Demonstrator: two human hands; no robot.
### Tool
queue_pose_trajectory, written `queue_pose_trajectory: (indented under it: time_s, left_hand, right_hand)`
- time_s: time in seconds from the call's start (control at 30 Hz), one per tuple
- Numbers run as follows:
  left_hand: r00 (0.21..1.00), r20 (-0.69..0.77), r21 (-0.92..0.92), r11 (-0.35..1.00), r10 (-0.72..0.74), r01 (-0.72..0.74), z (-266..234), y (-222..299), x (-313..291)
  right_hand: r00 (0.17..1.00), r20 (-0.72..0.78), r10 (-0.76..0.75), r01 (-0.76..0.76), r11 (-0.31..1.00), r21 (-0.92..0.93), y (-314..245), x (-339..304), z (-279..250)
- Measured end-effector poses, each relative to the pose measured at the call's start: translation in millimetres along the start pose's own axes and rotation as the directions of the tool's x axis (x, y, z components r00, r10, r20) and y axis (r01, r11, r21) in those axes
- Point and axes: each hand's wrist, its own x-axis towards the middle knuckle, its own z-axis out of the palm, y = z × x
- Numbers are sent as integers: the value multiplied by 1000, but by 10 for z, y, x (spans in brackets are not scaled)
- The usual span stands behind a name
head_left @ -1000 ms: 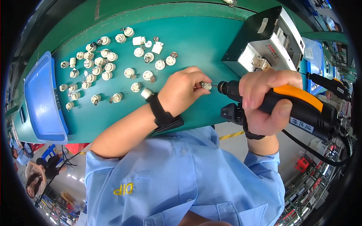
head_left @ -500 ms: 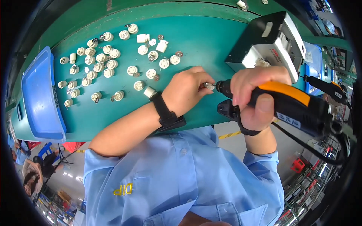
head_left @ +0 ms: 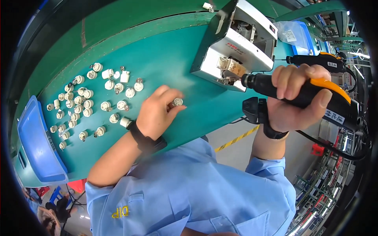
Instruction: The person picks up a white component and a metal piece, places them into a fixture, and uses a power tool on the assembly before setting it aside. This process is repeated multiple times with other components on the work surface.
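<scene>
1. The screwdriver, gripped by the right hand, is now shifted off the small pale part to the silver machine.
2. The part is pinched by the left hand above the table, hands apart.
3. Fastening seems paused.

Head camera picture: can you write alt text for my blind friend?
A person's left hand pinches a small round part while the right hand grips a black power driver near a silver machine. White parts dot the green table.
</scene>
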Motion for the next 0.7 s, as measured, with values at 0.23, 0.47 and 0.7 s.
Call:
queue_pose_trajectory:
  time_s: [0.23, 0.47, 0.7]
  left_hand:
    - [1000, 21, -10, 1000, 11, -11, -2, 12, 4]
    - [1000, 10, -48, 999, -8, 9, -33, 71, -26]
    - [999, 31, -40, 999, 12, -11, -3, -10, -23]
  right_hand:
    - [991, 129, 37, -38, 999, 3, 134, -3, -1]
    - [959, -2, 283, -283, 958, 51, 177, 252, -28]
    - [947, 71, 315, -322, 911, 258, 229, -228, 340]
